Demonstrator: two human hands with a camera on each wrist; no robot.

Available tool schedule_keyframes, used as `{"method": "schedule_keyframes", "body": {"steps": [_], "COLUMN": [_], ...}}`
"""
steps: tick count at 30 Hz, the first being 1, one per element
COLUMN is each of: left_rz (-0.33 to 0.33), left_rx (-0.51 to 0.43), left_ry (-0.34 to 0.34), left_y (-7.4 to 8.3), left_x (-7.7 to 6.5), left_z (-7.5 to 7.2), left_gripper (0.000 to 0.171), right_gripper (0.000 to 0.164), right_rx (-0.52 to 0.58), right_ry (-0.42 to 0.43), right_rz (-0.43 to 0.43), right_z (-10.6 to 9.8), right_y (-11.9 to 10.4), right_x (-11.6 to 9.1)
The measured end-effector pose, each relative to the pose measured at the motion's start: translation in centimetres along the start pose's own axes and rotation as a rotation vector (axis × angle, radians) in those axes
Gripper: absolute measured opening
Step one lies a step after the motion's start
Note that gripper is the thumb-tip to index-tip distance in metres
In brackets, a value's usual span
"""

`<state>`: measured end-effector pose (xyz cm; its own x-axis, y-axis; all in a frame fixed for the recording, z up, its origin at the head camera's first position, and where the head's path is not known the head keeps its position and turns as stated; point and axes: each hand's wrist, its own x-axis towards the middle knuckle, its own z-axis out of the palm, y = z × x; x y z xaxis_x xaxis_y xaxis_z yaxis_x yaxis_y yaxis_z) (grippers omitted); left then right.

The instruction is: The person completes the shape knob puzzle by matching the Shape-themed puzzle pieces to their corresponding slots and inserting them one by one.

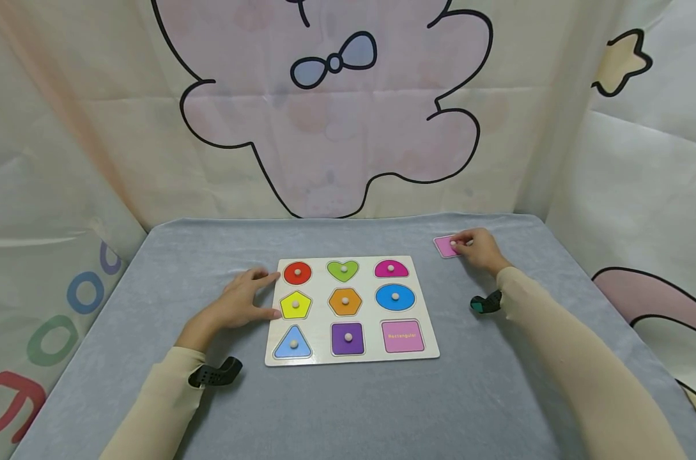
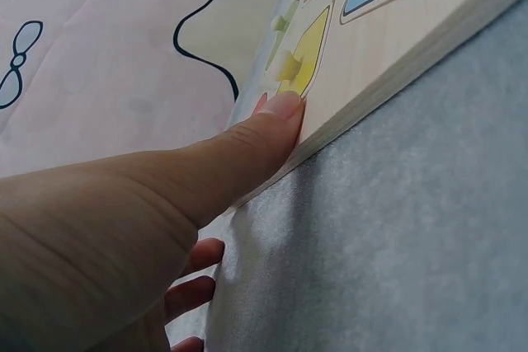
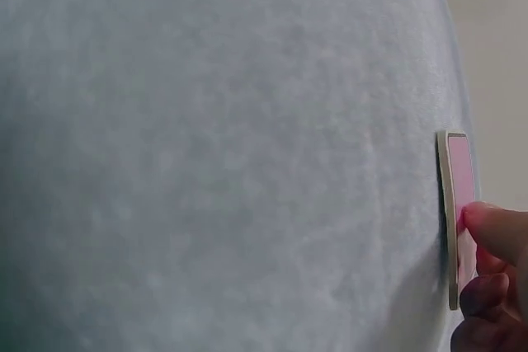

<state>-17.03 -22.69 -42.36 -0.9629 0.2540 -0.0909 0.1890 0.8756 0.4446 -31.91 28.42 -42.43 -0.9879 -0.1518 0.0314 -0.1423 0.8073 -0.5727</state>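
Observation:
A white shape puzzle board (image 1: 371, 265) lies on the table, with colored knobbed pieces in its recesses. The lower right recess (image 1: 402, 336) is bare and shows the word "Rectangular". My left hand (image 1: 228, 303) rests against the board's left edge with fingers spread. In the left wrist view its thumb (image 2: 256, 142) touches the board beside the yellow pentagon (image 2: 309, 55). Right of the board's far corner, my right hand (image 1: 481, 249) pinches the knob of a pink rectangle puzzle piece (image 1: 443, 246). The right wrist view shows the fingertips on this piece (image 3: 460, 166), which is at the table surface.
A grey-blue cloth (image 1: 348, 409) covers the table. Pale printed curtains (image 1: 112, 115) hang behind it and along both sides. Each wrist wears a dark band, the left one (image 1: 215, 374) beside the board and the right one (image 1: 487, 303) over the cloth.

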Motion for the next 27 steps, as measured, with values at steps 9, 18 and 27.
{"method": "schedule_keyframes", "body": {"steps": [9,18,27], "left_rz": [-0.011,-0.014,-0.020], "left_rx": [-0.007,-0.005,-0.003], "left_ry": [-0.006,-0.001,-0.002], "left_y": [0.2,0.1,0.0], "left_x": [-0.1,-0.1,-0.1], "left_z": [0.1,0.1,0.0], "left_gripper": [0.087,0.087,0.087], "right_gripper": [0.027,0.025,0.023], "right_rx": [-0.011,-0.007,0.010], "right_ry": [0.016,0.028,0.049], "right_rz": [-0.029,-0.076,-0.109], "right_z": [-0.4,-0.5,-0.5], "right_y": [-0.5,-1.0,-1.3], "right_x": [-0.4,-0.8,-1.2]}}
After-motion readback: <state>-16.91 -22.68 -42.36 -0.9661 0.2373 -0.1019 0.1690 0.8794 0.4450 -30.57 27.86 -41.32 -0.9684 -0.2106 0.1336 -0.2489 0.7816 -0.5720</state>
